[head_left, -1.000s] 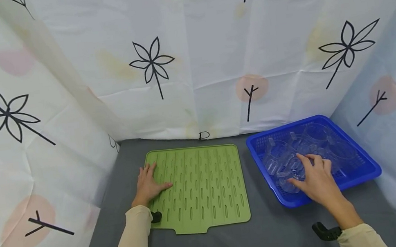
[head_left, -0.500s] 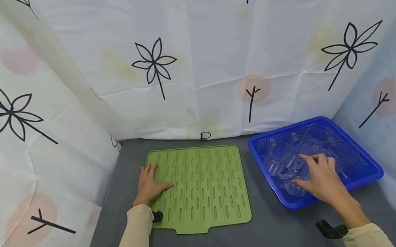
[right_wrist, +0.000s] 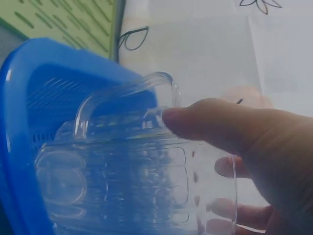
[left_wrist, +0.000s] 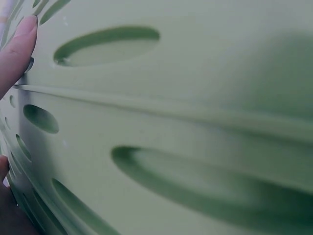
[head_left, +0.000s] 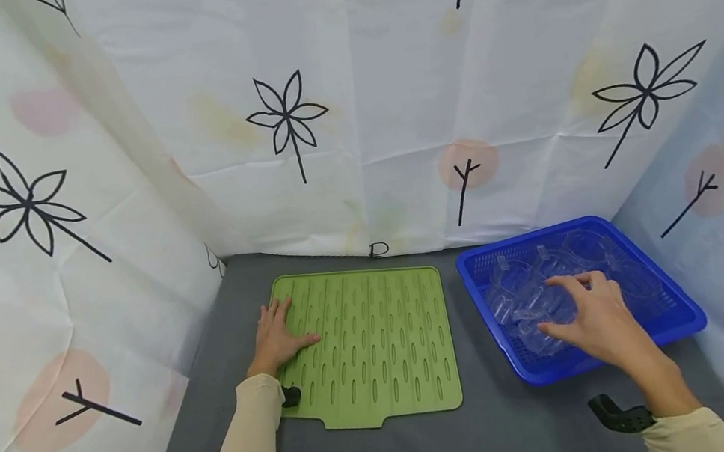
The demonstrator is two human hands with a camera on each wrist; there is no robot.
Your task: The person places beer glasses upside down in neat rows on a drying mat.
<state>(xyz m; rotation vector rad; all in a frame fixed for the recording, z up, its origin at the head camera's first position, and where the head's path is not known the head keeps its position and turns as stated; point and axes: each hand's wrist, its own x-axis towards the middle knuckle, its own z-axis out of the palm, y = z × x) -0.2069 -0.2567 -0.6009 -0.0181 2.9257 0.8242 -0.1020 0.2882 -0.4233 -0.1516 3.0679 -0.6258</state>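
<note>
My left hand rests with spread fingers on the left side of a green drying mat with raised edges and oval slots. Close up in the left wrist view, the thumb lies against the mat. My right hand is over a blue plastic basket and holds a clear mug. In the right wrist view its thumb presses near the mug's handle, and the fingers show through the clear wall on the far side. Beneath it, several other clear mugs lie in the basket; their outlines overlap.
A grey table top carries both mat and basket, with a narrow strip of table between them. White patterned cloth hangs behind and at both sides. Dark bands sit at the wrists.
The right hand has drawn slightly to the right, its thumb and fingers around the clear mug. My left hand keeps its place on the mat. The head view has shifted a little.
</note>
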